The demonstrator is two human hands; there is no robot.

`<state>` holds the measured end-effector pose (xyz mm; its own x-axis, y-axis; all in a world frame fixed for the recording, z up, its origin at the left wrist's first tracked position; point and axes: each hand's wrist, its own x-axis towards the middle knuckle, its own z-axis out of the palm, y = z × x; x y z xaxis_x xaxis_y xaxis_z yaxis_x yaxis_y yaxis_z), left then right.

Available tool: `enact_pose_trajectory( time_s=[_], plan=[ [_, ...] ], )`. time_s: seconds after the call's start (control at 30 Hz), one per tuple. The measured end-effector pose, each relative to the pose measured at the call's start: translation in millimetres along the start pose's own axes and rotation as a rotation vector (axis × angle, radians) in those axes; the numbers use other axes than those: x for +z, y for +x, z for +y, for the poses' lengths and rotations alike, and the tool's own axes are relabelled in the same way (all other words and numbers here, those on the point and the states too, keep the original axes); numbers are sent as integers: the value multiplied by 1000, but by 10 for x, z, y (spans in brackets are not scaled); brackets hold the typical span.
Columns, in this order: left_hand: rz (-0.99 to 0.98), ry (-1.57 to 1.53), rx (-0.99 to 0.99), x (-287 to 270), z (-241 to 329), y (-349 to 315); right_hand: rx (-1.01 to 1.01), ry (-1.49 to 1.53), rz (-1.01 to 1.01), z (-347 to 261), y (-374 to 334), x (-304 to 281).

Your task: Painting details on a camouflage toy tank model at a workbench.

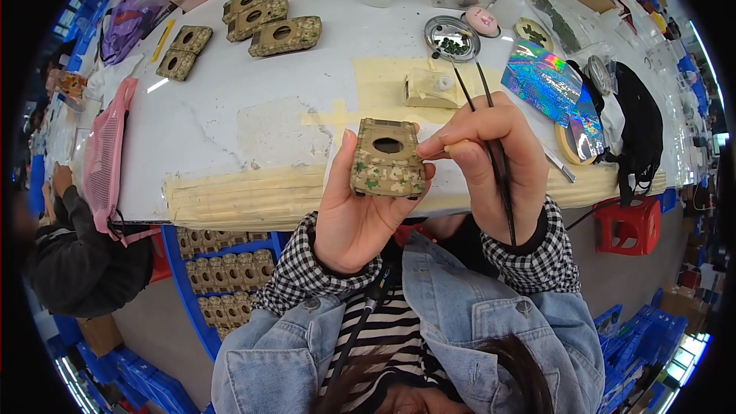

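Observation:
My left hand (pixel 345 218) holds a camouflage-painted toy tank hull (pixel 391 172) with an oval hole in its top, tilted toward me above the table's front edge. Closed at the hull's right side, my right hand (pixel 520 142) pinches a thin wooden stick (pixel 437 156), whose tip is at or very near the hull; contact cannot be made out. Black tweezers (pixel 503 184) are also tucked in that hand, their tips pointing away from me. Beyond the hands, a cream-coloured block-like piece (pixel 420 90) sits on yellowish tape. A round metal dish (pixel 431 28) behind it holds small dark green parts.
Several more camouflage hulls (pixel 285 37) stand at the far left. Right of me lie a shiny holographic sheet (pixel 537 80), a knife-like tool (pixel 562 167) and a black cloth bag (pixel 640 123). A blue crate (pixel 186 291) of hulls is below left, near another person's dark sleeve (pixel 92 261).

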<state>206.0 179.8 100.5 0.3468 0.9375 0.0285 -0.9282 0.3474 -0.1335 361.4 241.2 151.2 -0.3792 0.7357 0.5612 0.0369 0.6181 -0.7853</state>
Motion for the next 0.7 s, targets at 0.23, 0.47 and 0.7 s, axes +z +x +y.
enact_pose_trajectory(
  time_s=[0.23, 0.47, 0.7],
  plan=[
    [-15, -12, -15, -8, 3, -7, -40, -25, -6, 2, 0, -2],
    [-9, -5, -12, -1, -2, -13, -32, -25, -9, -6, -4, 2],
    [36, 48, -4, 4, 33, -24, 165, 264, 76, -54, 9, -6]
  ],
)
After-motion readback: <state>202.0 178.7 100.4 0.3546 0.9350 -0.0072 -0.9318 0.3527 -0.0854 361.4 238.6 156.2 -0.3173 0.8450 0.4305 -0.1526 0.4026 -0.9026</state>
